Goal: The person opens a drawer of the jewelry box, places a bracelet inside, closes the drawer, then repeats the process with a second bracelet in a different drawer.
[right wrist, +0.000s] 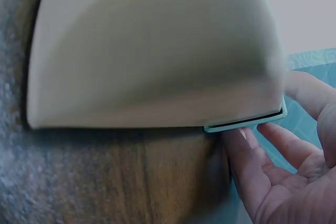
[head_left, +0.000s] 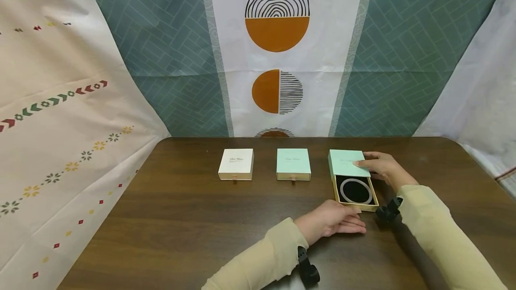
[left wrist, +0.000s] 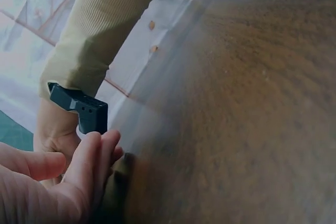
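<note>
A mint-green sliding gift box (head_left: 347, 161) at the right has its gold-edged drawer (head_left: 376, 204) pulled partly out toward me. Inside the drawer, a pale ring (head_left: 344, 190) lies on black lining. My right hand (head_left: 383, 168) grips the box's sleeve at its far right, thumb on top and fingers by the side. Close up in the right wrist view are the drawer's side (right wrist: 157, 61) and the sleeve's rim (right wrist: 244, 123). My left hand (head_left: 336, 220) is at the drawer's front edge, fingers straight, thumb near the edge. Any pull tab there is hidden.
A smaller mint-green box (head_left: 293, 163) stands closed in the middle, with a white box (head_left: 236, 163) to its left; each shows a small tab at the front. All stand on a brown wooden table (head_left: 181, 218). Patterned cloths (head_left: 177, 48) hang behind and beside it.
</note>
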`<state>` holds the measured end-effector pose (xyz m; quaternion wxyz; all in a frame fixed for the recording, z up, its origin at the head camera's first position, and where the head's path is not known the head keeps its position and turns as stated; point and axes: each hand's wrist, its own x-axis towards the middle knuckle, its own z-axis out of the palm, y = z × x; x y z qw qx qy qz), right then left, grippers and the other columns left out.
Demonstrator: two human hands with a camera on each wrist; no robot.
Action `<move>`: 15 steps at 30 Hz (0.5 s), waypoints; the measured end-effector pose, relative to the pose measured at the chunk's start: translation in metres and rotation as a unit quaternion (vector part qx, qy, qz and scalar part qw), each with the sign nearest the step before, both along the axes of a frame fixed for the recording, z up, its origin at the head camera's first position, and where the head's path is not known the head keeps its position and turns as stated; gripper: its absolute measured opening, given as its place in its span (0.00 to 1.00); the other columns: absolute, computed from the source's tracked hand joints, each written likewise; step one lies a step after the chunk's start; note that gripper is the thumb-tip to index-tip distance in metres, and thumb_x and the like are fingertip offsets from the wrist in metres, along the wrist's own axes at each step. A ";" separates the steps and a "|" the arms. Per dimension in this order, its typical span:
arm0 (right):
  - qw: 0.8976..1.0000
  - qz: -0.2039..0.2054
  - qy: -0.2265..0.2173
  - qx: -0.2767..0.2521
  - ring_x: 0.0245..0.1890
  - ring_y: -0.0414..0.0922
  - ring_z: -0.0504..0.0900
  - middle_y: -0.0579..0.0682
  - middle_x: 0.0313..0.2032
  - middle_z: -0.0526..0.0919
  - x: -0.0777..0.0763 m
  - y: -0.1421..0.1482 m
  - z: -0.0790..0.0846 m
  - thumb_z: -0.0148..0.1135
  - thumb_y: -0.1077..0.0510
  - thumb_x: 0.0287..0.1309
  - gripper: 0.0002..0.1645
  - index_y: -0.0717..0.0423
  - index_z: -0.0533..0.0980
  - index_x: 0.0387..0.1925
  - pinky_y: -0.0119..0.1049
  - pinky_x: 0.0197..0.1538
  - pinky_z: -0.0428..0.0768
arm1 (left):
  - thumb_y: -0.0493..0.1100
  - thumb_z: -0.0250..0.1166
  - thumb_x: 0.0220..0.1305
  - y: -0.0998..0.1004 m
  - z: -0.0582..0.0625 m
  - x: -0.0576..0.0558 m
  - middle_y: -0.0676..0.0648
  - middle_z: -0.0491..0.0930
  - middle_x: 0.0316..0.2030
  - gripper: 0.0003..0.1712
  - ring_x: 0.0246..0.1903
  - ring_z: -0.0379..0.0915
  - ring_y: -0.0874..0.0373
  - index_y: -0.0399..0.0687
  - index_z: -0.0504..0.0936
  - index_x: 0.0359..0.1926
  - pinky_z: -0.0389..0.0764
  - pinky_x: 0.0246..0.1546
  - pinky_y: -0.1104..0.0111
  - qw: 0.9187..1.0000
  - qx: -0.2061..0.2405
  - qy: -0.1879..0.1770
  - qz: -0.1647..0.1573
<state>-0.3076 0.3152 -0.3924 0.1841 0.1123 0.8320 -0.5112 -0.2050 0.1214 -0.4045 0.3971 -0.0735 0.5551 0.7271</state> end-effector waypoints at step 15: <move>1.000 0.007 -0.001 -0.005 0.67 0.70 0.54 0.74 0.70 0.43 0.001 0.000 0.003 0.63 0.49 0.60 0.54 0.63 0.42 0.73 0.58 0.66 0.64 | 0.37 0.50 0.72 0.007 -0.008 -0.004 0.23 0.72 0.53 0.17 0.58 0.67 0.34 0.22 0.75 0.48 0.70 0.62 0.57 0.994 0.075 -0.081 0.004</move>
